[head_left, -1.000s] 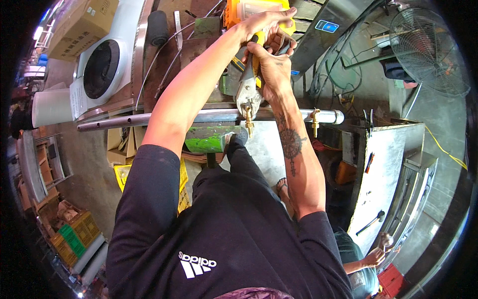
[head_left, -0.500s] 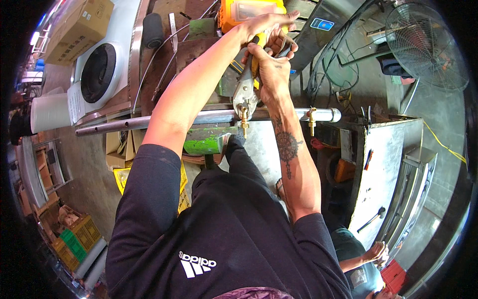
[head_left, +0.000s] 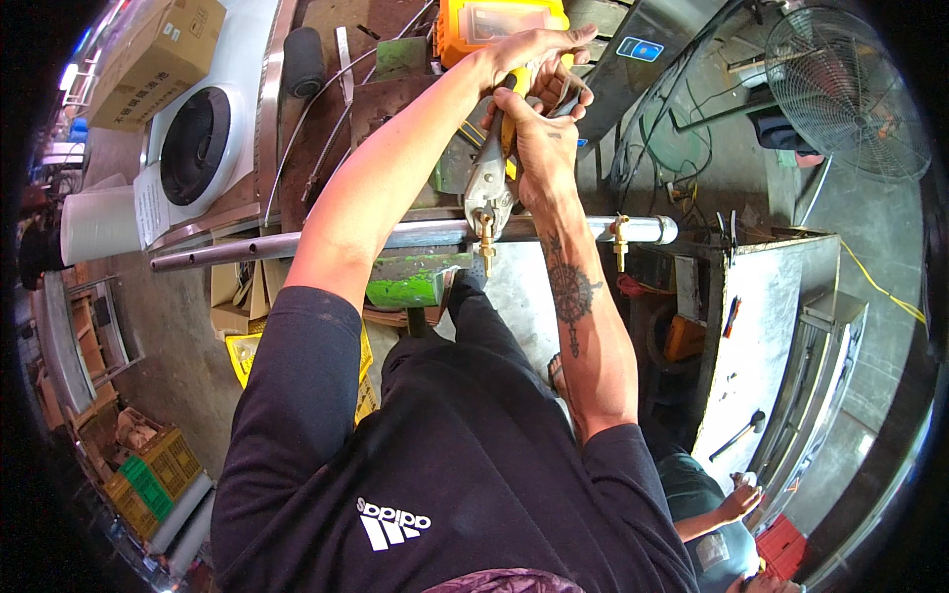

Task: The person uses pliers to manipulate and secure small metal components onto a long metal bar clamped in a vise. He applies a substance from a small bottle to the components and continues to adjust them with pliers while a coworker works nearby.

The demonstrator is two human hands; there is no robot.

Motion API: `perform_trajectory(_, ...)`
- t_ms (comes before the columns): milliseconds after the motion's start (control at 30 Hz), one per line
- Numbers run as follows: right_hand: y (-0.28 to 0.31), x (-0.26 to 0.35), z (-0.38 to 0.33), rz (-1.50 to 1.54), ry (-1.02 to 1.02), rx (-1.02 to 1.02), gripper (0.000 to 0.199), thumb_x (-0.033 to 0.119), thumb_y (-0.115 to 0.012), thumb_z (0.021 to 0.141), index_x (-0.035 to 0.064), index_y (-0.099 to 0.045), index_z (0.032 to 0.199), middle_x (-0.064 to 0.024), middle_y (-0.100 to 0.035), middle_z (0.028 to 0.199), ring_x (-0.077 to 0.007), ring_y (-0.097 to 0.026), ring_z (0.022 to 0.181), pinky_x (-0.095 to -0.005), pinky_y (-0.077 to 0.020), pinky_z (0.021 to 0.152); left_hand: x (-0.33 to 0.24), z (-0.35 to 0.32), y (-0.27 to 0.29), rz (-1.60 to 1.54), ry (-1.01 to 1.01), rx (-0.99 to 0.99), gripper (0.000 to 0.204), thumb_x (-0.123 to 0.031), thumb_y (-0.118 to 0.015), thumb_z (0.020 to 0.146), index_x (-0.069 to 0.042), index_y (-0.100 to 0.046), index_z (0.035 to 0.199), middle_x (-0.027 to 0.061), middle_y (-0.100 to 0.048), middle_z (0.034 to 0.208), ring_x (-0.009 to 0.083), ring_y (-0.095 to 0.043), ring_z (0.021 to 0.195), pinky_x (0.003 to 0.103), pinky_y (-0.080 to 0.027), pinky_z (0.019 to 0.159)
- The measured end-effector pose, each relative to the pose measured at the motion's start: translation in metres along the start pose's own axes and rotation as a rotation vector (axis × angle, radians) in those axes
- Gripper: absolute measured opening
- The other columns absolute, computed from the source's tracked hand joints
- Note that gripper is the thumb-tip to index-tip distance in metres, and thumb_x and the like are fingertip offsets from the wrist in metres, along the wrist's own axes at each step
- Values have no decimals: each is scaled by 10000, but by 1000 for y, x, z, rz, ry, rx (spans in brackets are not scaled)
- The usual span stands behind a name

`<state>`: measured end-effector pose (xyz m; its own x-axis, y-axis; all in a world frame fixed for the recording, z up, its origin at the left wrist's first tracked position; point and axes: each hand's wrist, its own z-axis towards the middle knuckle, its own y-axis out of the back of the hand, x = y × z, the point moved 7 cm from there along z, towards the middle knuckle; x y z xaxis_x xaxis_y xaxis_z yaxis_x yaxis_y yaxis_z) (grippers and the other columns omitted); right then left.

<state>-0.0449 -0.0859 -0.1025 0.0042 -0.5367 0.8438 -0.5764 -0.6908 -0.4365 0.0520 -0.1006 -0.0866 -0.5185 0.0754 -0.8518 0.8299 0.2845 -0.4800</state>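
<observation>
Locking pliers (head_left: 487, 180) with yellow-and-black grips point toward me, their jaws at a brass valve fitting (head_left: 486, 242) on a long metal tube (head_left: 425, 232). My right hand (head_left: 542, 128) is closed around the handles, thumb along the near side. Against the handles' far end, my left hand (head_left: 534, 54) is curled, with one digit stretched out to the right; its grip is partly hidden. A second brass fitting (head_left: 620, 237) stands on the tube further right. Under the tube is a green vise (head_left: 405, 284), worn to bare metal in places.
An orange case (head_left: 494, 25) lies beyond my hands. A black roll (head_left: 302, 61), cables and a cardboard box (head_left: 163, 64) are at the far left. A wire-guard fan (head_left: 855, 94) stands far right, near a metal cabinet (head_left: 761, 346). Another person's hand (head_left: 739, 499) shows lower right.
My hands and the pliers have barely shifted; more of the yellow grip shows between my hands. The other person's hand at lower right has moved slightly.
</observation>
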Motion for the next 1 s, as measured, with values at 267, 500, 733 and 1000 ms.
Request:
perform_trajectory(267,3,-5,4,-4,-49,37,186,31,-776,878,-45,-658,999,-97,-710,829,-203,-702,679,-305,-585,645,2,0,1,-41,37,65,546,-669,-588,981,-132,-494,955,226,-749,874,258,-712,617,281,-473,448)
perform_trajectory(500,3,-12,6,135,-100,158,244,47,-778,907,-33,-638,1090,-91,-708,873,-208,-707,717,-302,-585,639,22,12,29,-86,80,46,615,-656,-585,985,-59,-541,1124,318,-714,1131,356,-741,956,420,-598,821)
perform_trajectory(733,36,-29,18,420,-274,-129,319,274,-690,1024,-31,-601,1055,-181,-703,906,-240,-652,623,-428,-631,640,18,3,80,-161,-23,-331,587,-564,-616,1009,14,-548,1087,339,-703,1167,450,-726,1067,487,-619,927)
perform_trajectory(1000,-3,58,37,383,70,197,537,406,-380,1138,-36,-415,1442,-300,-617,1309,-382,-700,1102,-596,-613,932,-94,-24,24,57,-295,-542,412,-387,-581,1064,7,-576,1186,280,-673,1305,371,-702,1182,473,-588,1019)
